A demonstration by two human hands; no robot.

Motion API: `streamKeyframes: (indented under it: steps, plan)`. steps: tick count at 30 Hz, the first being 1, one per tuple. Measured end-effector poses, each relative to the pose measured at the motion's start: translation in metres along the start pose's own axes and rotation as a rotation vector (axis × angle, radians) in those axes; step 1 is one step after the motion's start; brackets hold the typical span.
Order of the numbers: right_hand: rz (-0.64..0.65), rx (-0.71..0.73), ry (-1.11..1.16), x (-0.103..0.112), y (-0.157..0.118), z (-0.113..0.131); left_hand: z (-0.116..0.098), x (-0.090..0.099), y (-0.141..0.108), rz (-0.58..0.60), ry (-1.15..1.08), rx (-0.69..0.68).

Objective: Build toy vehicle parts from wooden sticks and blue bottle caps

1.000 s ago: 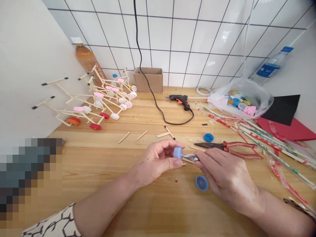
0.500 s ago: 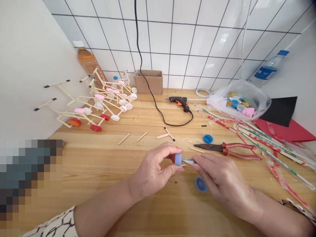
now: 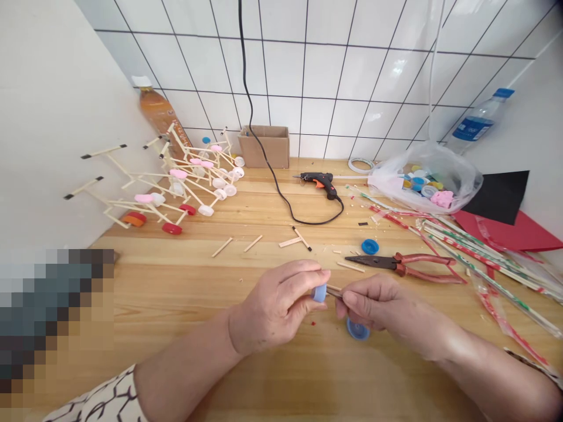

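Note:
My left hand (image 3: 277, 305) pinches a light blue bottle cap (image 3: 319, 293) between thumb and fingertips, turned on its edge. From the right, my right hand (image 3: 380, 302) grips a slim, pointed metal blade (image 3: 335, 295); its handle is hidden in the fingers. The blade's tip meets the side of the cap that faces right, and how deep it goes I cannot tell. Just below the right hand, another blue cap (image 3: 358, 330) lies on the wooden table (image 3: 281, 381). Beyond the hands are a brighter blue cap (image 3: 370, 247) and red-handled needle-nose pliers (image 3: 398, 263).
A black glue gun (image 3: 319, 179) lies at the back with its cord looping forward. Stick models with cap wheels (image 3: 171, 227) crowd the left. To the right are a plastic bag of caps (image 3: 426, 181) and wrapped sticks (image 3: 479, 252). Short sticks (image 3: 222, 247) lie mid-table.
My right hand has rolled over so its thumb shows on top, turning the blade in the cap. The cap has tilted and dropped slightly, still in my left hand.

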State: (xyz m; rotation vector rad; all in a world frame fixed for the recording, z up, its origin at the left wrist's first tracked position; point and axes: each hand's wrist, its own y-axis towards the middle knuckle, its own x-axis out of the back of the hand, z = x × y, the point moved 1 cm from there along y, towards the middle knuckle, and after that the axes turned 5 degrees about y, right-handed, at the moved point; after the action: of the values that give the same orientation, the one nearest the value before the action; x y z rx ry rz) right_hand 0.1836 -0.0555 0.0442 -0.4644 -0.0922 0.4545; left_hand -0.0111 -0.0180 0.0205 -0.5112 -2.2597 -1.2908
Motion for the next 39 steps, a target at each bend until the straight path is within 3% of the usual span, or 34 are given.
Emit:
streamKeyframes:
  steps: [7,10,13,17,20,23,28,34,39]
  plan:
    - [0.085,-0.216,0.384,-0.005,0.000,-0.002,0.007,-0.001,-0.002,-0.007,0.075,-0.134]
    - [0.105,-0.233,0.413,-0.005,0.001,-0.002,0.006,0.001,0.000,-0.005,0.024,-0.065]
    - [0.072,-0.110,0.269,-0.004,0.000,-0.001,0.005,0.003,0.003,-0.002,-0.176,0.173]
    - [-0.128,0.218,-0.246,-0.002,-0.005,0.002,0.011,0.002,0.006,0.022,-0.614,0.588]
    - [-0.293,0.470,-0.601,-0.001,-0.006,0.002,0.015,-0.002,0.007,0.038,-0.912,0.726]
    - [-0.401,0.646,-0.817,0.001,-0.005,0.001,0.015,-0.006,0.008,0.013,-1.114,0.814]
    - [-0.506,0.825,-1.040,0.001,-0.003,-0.002,0.010,-0.008,0.008,0.028,-1.255,0.871]
    - [-0.541,0.909,-1.148,-0.001,-0.005,-0.001,0.010,-0.008,0.009,0.072,-1.281,0.891]
    - [-0.530,0.852,-1.104,-0.001,-0.005,-0.001,0.010,-0.010,0.008,0.068,-1.291,0.912]
